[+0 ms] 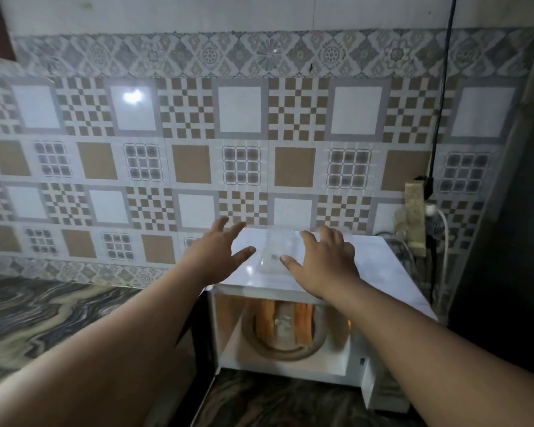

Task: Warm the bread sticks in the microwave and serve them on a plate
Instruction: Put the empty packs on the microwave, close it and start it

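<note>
Two bread stick bundles (pixel 285 322) in microwave (pixel 383 272), long axes front-to-back.

The right hand (pixel 324 260) covers part of a clear box (pixel 275 251) on the microwave (pixel 383 272), and the box is too blurry to see inside. The sticks (pixel 285 325) in the microwave are blurry, and its top hides their far ends.
</note>
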